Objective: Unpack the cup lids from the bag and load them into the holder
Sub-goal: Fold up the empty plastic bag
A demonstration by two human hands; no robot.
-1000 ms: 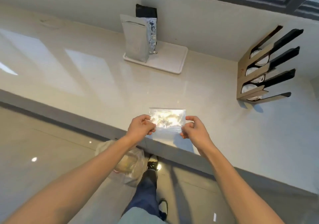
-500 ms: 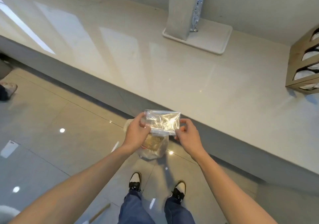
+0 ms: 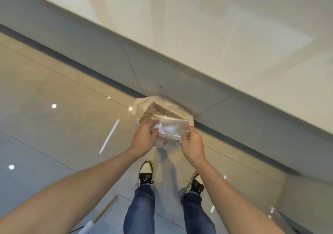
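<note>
I see the clear bag [image 3: 168, 130] held between my two hands, above the floor [image 3: 63, 118] and near the worktop [image 3: 234, 44] edge. My left hand [image 3: 144, 138] pinches its left edge with curled fingers; my right hand [image 3: 192, 143] pinches the right edge. Below it sits a bin [image 3: 144, 104] lined with pale plastic, against the worktop's grey front.

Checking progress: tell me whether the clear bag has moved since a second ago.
Yes. The clear bag, pinched by left hand and right hand, has come back off the counter edge and is over the floor bin bag.
</note>
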